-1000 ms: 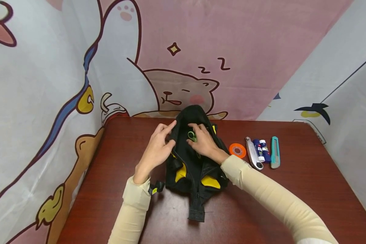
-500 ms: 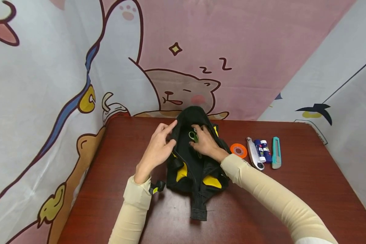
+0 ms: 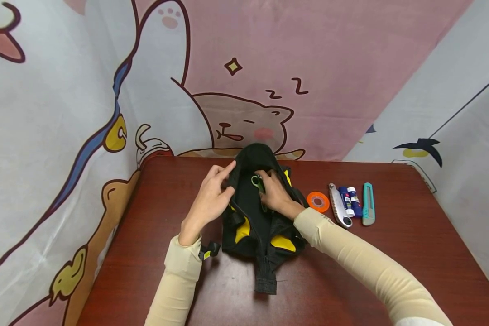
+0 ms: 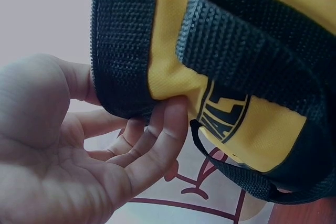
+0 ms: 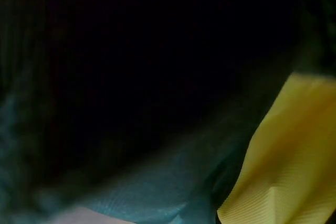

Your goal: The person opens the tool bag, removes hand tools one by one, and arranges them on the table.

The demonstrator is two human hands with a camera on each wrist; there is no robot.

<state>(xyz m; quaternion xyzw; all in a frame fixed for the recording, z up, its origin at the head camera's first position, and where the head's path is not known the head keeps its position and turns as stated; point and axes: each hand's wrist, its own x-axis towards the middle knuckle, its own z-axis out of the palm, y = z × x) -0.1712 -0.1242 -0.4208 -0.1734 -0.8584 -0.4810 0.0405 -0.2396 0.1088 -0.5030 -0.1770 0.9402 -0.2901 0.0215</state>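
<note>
A black and yellow tool bag [image 3: 244, 244] lies on the table with its zipped mouth spread wide. Inside it is a pair of green-handled scissors [image 3: 256, 182], mostly hidden in the dark interior. My right hand [image 3: 276, 194] reaches into the bag, its fingers bent at the scissors' handle, pinching it. In the right wrist view, dark fabric and a yellow panel [image 5: 289, 156] hide the fingers. My left hand [image 3: 209, 199] holds the bag's left rim; in the left wrist view, its thumb is behind the zipper edge [image 4: 123, 45] and its fingers press the yellow side.
Right of the bag, an orange tape roll [image 3: 318, 201], a grey-white cutter-like tool [image 3: 339, 206], two glue sticks [image 3: 350, 201] and a teal utility knife [image 3: 368, 203] lie in a row on the brown table [image 3: 407, 253]. A patterned cloth [image 3: 330, 54] hangs behind.
My right hand's thumb has drawn in from its outstretched pose, and the fingers have closed toward the scissors. My left hand stays at the bag's rim.
</note>
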